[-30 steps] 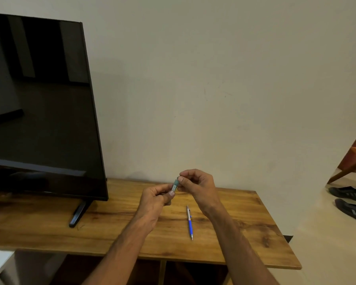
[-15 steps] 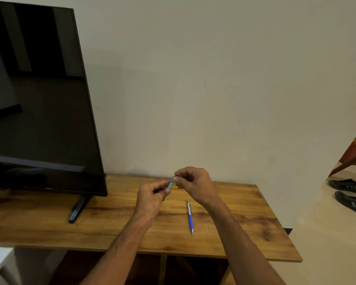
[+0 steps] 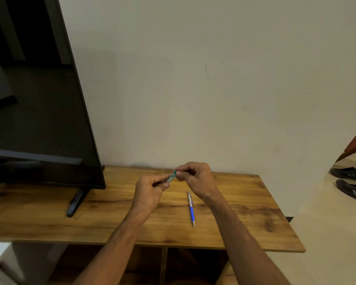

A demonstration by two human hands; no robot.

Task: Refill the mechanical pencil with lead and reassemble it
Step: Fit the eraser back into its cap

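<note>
A small teal lead case with a white label is held above the wooden table. My left hand pinches its lower end between thumb and fingers. At the case's upper end, my right hand pinches the teal cap with curled fingertips. The blue and white mechanical pencil lies on the table below my right wrist, its metal tip pointing toward me. No loose lead is visible.
A large black television on a black foot fills the left side of the table. The wall rises right behind the table. Dark shoes lie on the floor at the right, past the table's edge.
Both hands stay together on the lead case, which now tilts up to the right with slightly more of it showing. The pencil has not moved on the table.
</note>
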